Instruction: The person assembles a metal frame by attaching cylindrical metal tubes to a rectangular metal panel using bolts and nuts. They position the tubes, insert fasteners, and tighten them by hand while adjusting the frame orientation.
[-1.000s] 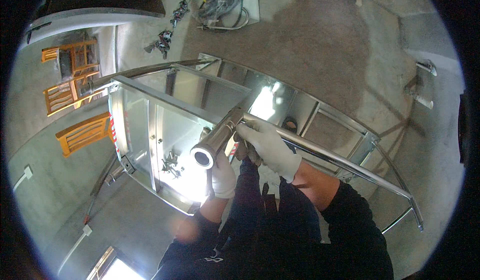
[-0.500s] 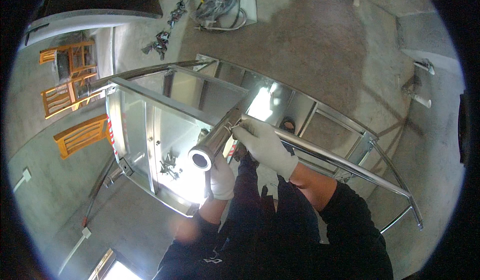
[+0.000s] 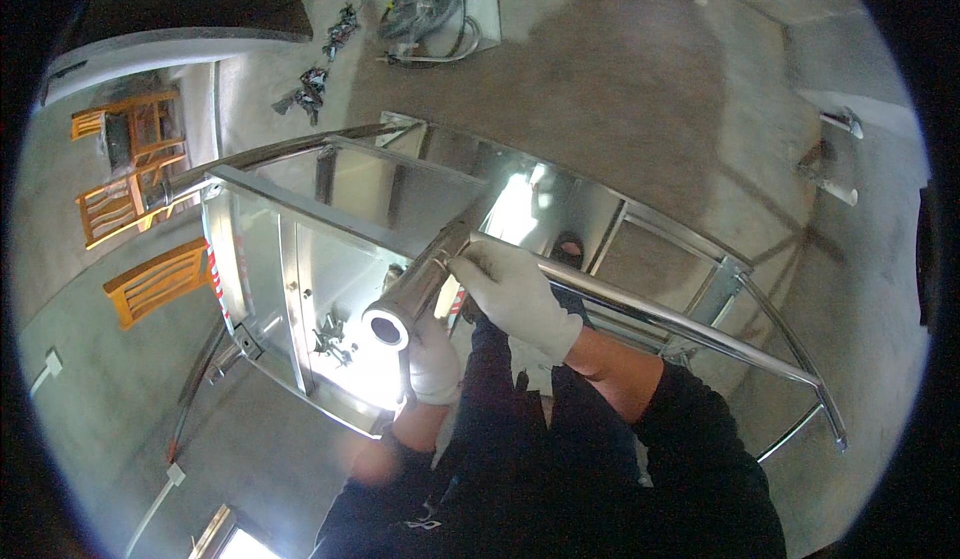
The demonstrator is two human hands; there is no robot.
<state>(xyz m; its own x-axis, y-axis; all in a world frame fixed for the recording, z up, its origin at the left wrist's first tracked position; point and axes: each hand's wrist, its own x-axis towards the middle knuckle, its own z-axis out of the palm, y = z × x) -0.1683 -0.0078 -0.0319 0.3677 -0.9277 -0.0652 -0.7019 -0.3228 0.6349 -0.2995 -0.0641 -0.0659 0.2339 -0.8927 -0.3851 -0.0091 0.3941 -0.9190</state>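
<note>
A shiny steel tube (image 3: pixel 418 287) with a round open end points toward me, fixed to a metal frame. My right hand (image 3: pixel 515 294), in a white glove, is closed in a pinch against the tube's upper side; whatever is between the fingertips is too small to make out. My left hand (image 3: pixel 436 364), also gloved in white, grips the tube from below and behind, its fingertips hidden. A thin metal bar hangs beside that hand, below the open end. On the bright metal sheet to the left lies a pile of bolts (image 3: pixel 334 341).
A long curved steel rail (image 3: pixel 690 327) runs off to the right, with frame bars (image 3: pixel 680 234) behind it. Wooden chairs (image 3: pixel 160 281) stand at the left. Coiled clear hose (image 3: pixel 425 14) and crumpled dark scraps (image 3: pixel 308 94) lie on the far floor. Pipe stubs (image 3: pixel 838 191) project at the right wall.
The whole scene has shifted slightly to the left in view. Both hands stay at the tube, with the right still pinching at its upper side.
</note>
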